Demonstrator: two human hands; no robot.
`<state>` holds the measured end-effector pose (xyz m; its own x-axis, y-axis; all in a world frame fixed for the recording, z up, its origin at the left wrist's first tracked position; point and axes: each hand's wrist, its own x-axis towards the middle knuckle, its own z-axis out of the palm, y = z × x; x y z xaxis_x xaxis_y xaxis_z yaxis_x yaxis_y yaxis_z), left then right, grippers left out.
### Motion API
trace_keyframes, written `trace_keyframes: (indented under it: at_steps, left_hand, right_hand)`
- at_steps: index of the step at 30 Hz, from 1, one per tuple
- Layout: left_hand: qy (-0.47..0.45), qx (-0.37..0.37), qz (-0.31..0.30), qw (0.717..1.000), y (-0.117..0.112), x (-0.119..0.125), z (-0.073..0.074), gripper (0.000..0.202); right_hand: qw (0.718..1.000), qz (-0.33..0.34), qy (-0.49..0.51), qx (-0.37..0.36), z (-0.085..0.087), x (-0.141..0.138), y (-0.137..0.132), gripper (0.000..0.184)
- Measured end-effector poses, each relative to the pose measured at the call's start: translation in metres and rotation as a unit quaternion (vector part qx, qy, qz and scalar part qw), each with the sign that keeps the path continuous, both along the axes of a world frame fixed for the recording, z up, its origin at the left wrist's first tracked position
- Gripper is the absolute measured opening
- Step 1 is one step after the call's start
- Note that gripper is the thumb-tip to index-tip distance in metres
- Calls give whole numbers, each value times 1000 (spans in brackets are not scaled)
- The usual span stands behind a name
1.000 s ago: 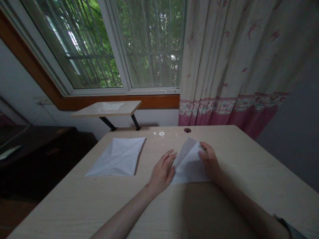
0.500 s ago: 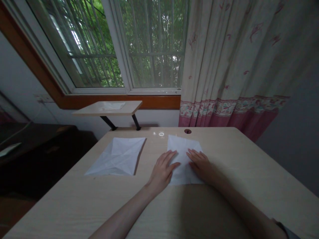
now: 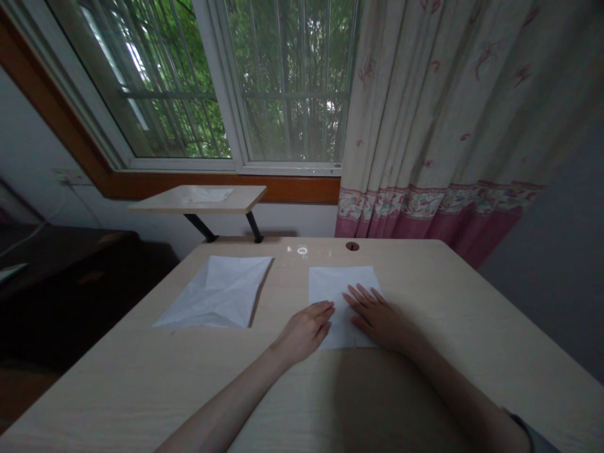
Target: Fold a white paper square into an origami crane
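A white sheet of paper (image 3: 346, 277) lies on the desk in front of me, its bottom edge nearest my body. At its left edge is my left hand (image 3: 304, 330), closed, with the fingertips and thumb drawn together on the paper. My right hand (image 3: 375, 318) rests open on the paper's right side, its fingers spread and pointing up and to the left. Parts of the sheet's left and right edges are hidden under the hands. Farther left lies another white paper (image 3: 219, 296), creased, with its right edge slightly raised; neither hand touches it.
The pale wooden desk (image 3: 264, 402) carries a small raised shelf (image 3: 165, 200) on black legs at the back left, with a white paper (image 3: 210, 195) on it. A round cable hole (image 3: 352, 246) sits near the back edge. Behind are a window and a patterned curtain (image 3: 406, 126).
The far edge of the sheet, slanted before, now lies straight and lower. My left fingers have drawn together from a spread pose; the right hand has shifted slightly left. The view has moved a little.
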<state>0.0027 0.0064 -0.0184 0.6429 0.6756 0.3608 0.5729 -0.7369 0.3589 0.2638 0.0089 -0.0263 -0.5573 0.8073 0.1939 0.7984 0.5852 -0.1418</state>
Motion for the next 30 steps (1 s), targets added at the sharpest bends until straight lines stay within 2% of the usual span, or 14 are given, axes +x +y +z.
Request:
trace_keyframes:
  at_steps: [11,18,25,30]
  left_hand:
    - [12,-2,-2,1000,-2,1,3,36]
    - [-14,-32,-94,995,-9,0,18,47]
    - [-37,-16,-111,993,-10,-2,17,24]
    - [-49,-11,-123,991,-11,-3,17,16]
  right_hand:
    - [1000,-15,-1,0,3,-4,-2,52]
    - [999,-25,-11,-19,5,-3,-2,51]
    - [999,-25,-3,-29,1,-1,0,53]
    - [999,-17,15,-29,-1,0,0,47]
